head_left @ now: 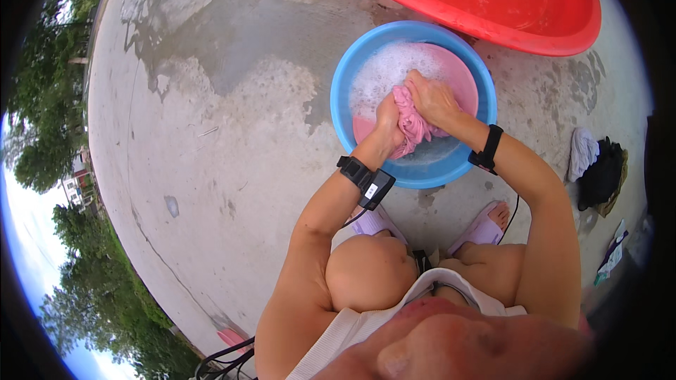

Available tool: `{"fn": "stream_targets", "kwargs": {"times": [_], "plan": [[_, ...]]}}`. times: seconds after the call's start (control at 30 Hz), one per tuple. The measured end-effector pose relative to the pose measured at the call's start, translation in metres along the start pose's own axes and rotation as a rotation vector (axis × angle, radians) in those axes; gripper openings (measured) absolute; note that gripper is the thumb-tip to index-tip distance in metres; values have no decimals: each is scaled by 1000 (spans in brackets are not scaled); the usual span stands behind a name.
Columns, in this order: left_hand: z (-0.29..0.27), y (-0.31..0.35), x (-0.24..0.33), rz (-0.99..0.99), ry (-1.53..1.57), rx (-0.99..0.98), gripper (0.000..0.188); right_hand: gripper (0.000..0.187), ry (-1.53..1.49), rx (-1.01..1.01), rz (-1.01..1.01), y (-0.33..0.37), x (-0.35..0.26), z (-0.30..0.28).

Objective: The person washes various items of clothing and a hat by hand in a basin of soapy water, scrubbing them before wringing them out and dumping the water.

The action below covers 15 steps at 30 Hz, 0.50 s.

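A bunched, wet-looking pink cloth is gripped between my two hands over a blue basin. My left hand is closed on the cloth's left side. On its upper right, my right hand has its fingers wrapped round the folds. White suds cover the far left of the water inside the basin. A pink, round-edged piece shows inside the basin beneath the suds; whether it is a smaller basin or a board I cannot tell. Cloudy water shows near the front rim, below the cloth.
A large red tub stands just beyond the blue basin at the far right. Crumpled garments, one light and one black, lie on the concrete to the right. My slippered feet are close to the basin's near side.
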<state>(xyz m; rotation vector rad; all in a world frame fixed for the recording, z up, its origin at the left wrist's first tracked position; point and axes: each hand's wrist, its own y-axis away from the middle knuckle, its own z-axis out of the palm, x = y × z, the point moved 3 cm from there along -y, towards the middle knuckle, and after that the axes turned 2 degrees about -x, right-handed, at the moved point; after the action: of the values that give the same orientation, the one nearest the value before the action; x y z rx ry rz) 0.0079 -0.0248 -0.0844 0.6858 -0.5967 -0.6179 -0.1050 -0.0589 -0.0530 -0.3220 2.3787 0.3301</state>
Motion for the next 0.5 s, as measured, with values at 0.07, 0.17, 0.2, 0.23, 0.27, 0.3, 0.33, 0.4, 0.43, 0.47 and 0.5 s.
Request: {"fn": "stream_targets", "kwargs": {"times": [0.07, 0.17, 0.2, 0.23, 0.27, 0.3, 0.33, 0.4, 0.43, 0.47, 0.5], "plan": [[31, 8, -11, 26, -150, 59, 40, 27, 138, 62, 113, 0, 48, -19], [6, 8, 29, 434, -968, 37, 40, 38, 67, 23, -70, -9, 54, -36], [-2, 17, 41, 640, -1326, 89, 46, 42, 30, 16, -101, -9, 54, -34], [-10, 27, 44, 815, -1691, 145, 52, 46, -39, -94, -102, -6, 43, -27], [-13, 34, 40, 831, -1686, 169, 52, 51, -91, -190, -87, -1, 34, -28], [-19, 39, 27, 679, -1945, 172, 57, 51, -93, -196, -101, 11, 23, -23], [-21, 41, 18, 505, -2190, 160, 62, 56, 165, -248, -256, 29, 6, -20], [-14, 32, 18, 255, -2351, 44, 66, 61, 429, -296, -411, 33, -1, -17], [-15, 27, 13, -19, -2491, -86, 70, 62, 469, -472, -301, 29, 9, -7], [-22, 13, 7, -21, -2487, -90, 70, 63, 505, -646, -185, 27, 19, 4], [-40, 1, 3, -35, -2494, -74, 67, 63, 500, -652, -211, 19, 14, 14]]}}
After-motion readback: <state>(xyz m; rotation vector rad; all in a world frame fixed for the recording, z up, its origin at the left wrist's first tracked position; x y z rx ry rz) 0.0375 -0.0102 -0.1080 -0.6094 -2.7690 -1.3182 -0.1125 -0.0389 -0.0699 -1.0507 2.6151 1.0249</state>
